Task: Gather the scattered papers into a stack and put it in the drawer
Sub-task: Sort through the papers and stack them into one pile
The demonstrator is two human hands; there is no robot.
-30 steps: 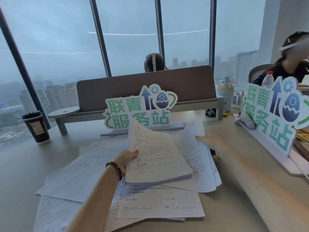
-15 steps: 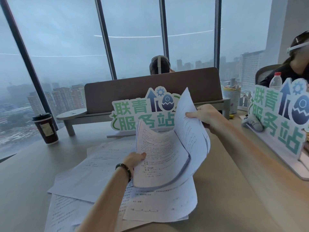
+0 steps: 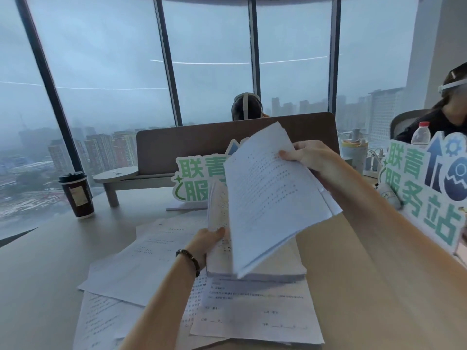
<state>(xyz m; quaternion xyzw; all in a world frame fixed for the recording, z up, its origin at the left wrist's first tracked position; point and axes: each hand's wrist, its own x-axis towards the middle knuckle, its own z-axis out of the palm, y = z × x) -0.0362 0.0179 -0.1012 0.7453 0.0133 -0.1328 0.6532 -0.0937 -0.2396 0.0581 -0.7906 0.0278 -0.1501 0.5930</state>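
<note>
Now that your right hand [image 3: 307,157] has lifted its sheaf [image 3: 273,195] onto the left hand's [image 3: 204,242] gripped stack [image 3: 219,210], merge them; loose sheets [image 3: 141,263] remain.

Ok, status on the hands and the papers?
Left hand grips thick stack. Right hand holds lifted sheaf over it. Loose sheets still scattered on desk. No drawer visible.

White papers [image 3: 273,198] speckled with black print, a dark cup [image 3: 77,195] with a black lid, green-lettered signs [image 3: 199,180], all on a pale beige tabletop [image 3: 379,286].
</note>
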